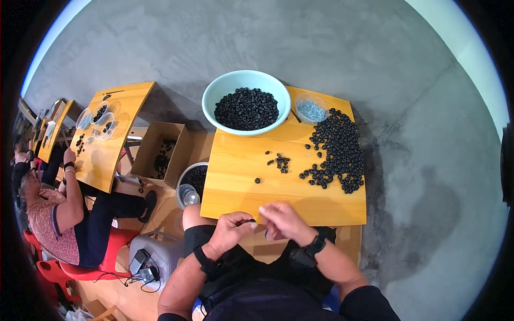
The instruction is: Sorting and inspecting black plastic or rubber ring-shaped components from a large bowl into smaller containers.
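left hand point(231, 231): pinching black part point(251, 220) | right hand point(287, 220): fingers curled, cannot tell if holding | worktop point(235, 176): pile point(342, 150) right, bowl point(285, 97) far edge

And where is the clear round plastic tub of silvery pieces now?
In the head view, the tub stands at the far end of the yellow wooden table, right of the pale turquoise round bowl, beside loose black round pieces.
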### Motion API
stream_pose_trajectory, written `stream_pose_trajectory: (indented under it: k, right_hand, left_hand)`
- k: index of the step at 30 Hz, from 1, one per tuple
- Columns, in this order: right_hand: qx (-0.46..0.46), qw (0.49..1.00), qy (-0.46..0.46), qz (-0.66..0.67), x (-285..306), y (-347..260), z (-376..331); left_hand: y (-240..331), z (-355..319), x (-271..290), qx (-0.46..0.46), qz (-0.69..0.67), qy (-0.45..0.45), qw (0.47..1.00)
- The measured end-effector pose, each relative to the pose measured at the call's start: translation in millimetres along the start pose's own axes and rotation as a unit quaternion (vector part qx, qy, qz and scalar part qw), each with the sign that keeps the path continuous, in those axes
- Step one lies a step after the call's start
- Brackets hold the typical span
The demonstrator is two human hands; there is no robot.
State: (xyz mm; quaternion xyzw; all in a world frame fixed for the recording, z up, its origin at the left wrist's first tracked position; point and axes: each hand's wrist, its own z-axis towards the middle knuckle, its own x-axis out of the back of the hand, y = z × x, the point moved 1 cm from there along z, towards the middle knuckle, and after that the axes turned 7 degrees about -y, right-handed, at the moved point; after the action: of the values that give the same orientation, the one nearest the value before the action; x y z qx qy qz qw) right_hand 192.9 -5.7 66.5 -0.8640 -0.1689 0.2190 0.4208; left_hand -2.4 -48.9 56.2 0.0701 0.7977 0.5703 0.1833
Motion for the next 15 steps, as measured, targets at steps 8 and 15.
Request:
stream_pose_trajectory:
  k: [8,15]
  right_hand:
    - [0.196,0.729,0.381,-0.534,175.6,-64.2,51.2]
    - [0.052,0.729,0.324,-0.6,184.9,-79.8,73.0]
  left_hand:
    - [-20.5,11.3,3.6,0.018,-0.025,0.001,1.0]
    - [-2.9,1.8,-5.7,0.02,-0.046,-0.015,0.999]
